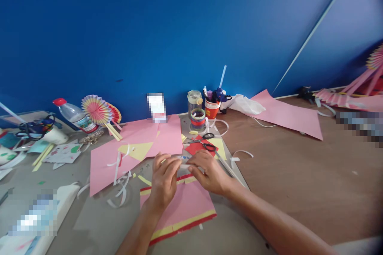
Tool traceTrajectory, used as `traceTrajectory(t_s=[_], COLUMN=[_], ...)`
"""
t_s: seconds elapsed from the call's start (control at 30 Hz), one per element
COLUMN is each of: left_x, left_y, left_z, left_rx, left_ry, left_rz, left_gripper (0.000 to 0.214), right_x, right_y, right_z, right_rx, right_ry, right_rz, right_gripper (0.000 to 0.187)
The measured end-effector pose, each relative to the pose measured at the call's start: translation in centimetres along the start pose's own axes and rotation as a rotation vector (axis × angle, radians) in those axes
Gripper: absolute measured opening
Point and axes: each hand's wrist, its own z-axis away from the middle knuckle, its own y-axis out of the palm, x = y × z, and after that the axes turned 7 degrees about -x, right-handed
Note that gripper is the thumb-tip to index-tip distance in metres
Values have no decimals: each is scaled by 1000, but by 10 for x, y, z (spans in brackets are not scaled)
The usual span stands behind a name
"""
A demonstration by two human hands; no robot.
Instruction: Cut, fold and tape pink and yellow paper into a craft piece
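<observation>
My left hand (164, 179) and my right hand (209, 173) meet at the upper edge of a pink paper sheet (185, 207) bordered with yellow and red strips. Both hands have their fingers pinched together on a small white strip (184, 166) held between them, just above the sheet's top edge. Black-handled scissors (203, 142) lie right behind my right hand on red and yellow paper pieces.
Larger pink sheets (140, 147) and white curled offcuts lie to the left. A jar (195, 107), a red cup of pens (212, 107), a water bottle (74, 116) and paper fans (97, 111) stand along the blue wall. Another pink sheet (284, 117) lies on the brown surface at right.
</observation>
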Motion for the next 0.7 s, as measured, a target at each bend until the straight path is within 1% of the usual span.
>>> traceTrajectory(t_s=[0.07,0.1,0.17,0.23,0.3,0.7], left_x=[2,2,0,-4,-8,-25], left_y=[1,1,3,6,8,19], left_z=[1,2,3,6,9,23], left_rx=[-30,-45,-61,-39,-6,94], left_ry=[22,9,-60,-143,-189,-280], left_rz=[-45,-40,17,93,143,284], left_gripper=[30,34,43,47,48,58], right_x=[-2,-2,-3,-4,-4,-2], right_y=[5,7,10,12,14,18], right_z=[1,2,4,6,7,10], right_rx=[37,23,-39,-105,-137,-238], right_ry=[30,32,27,11,6,-8], right_rz=[-13,-5,37,86,133,291], right_gripper=[18,19,19,18,19,24])
